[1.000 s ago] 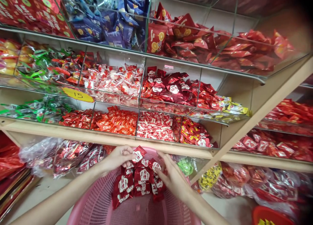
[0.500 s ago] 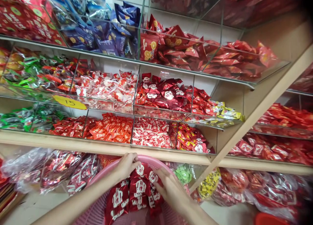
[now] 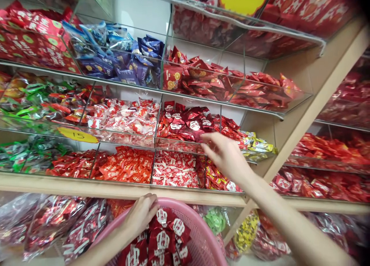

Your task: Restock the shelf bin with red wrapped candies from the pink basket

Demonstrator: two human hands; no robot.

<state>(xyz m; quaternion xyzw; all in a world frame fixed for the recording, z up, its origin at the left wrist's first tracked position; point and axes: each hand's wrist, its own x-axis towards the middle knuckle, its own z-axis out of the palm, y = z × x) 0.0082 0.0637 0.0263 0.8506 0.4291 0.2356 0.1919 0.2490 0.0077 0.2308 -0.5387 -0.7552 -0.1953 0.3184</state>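
Shelving of pale wood (image 3: 115,186) fills the room ahead, with clear-walled compartments of wrapped sweets in tiers. Blue packets (image 3: 138,63) lie toward eleven o'clock, red packets with orange slices (image 3: 199,79) toward twelve, and a yellow label (image 3: 78,135) reading 15 hangs at nine. Below the wooden ledge, stuffed clear bags (image 3: 83,227) lie at eight o'clock, a green bundle (image 3: 215,220) and a yellow bundle (image 3: 247,231) toward five.

At six o'clock sits a pink basket (image 3: 206,235) with perforated walls, holding dark red packets (image 3: 162,239) with white print. The left hand (image 3: 143,212) is at the basket's eleven o'clock rim, fingers curled; whether it grips anything, I cannot tell. The right hand (image 3: 224,154) reaches up near the centre, half open with fingers bent, no packet visible in it, its fingertips by the compartment of maroon packets (image 3: 192,121) on the middle tier.
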